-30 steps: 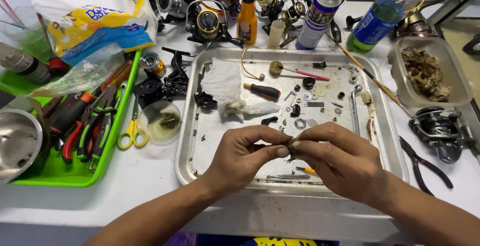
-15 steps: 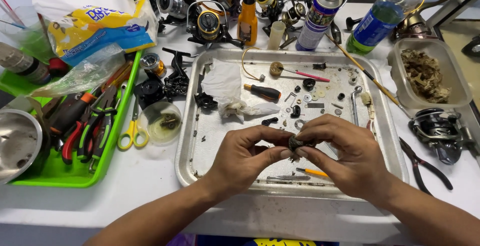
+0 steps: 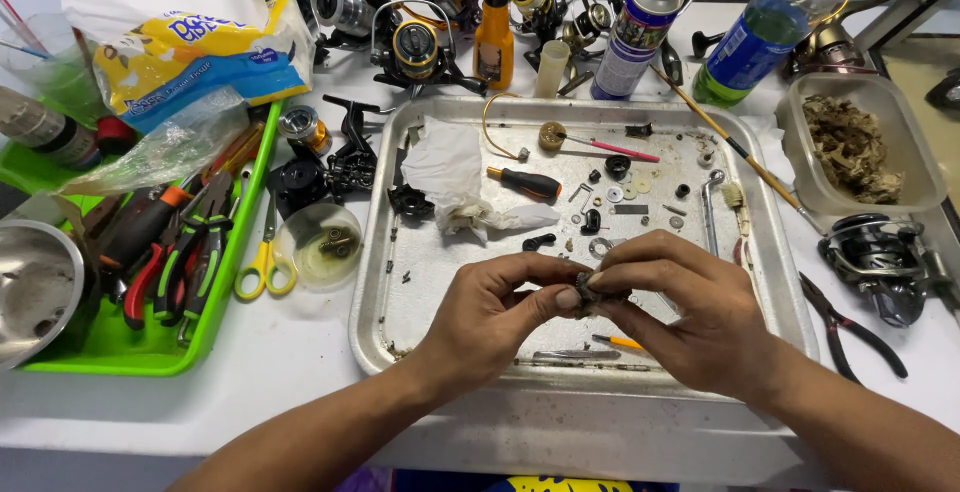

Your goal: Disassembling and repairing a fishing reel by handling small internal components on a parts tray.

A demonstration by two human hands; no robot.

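Two bare hands are meeting over the near half of a metal tray (image 3: 378,332). The left hand (image 3: 492,314) and the right hand (image 3: 690,314) are both pinching one small dark metal part (image 3: 590,292) between thumbs and fingertips, holding it just above the tray floor. What the part is exactly is too small to tell. Behind the hands, small washers, screws and a black-and-orange screwdriver (image 3: 528,184) are lying scattered in the tray, beside a crumpled white tissue (image 3: 455,177). Left of the tray, yellow-handled scissors (image 3: 264,264) and a clear round dish (image 3: 318,244) are sitting on the white table, next to a green tray (image 3: 150,352) of pliers. Right of the tray, black pliers (image 3: 845,324) and a fishing reel (image 3: 880,262) are resting.
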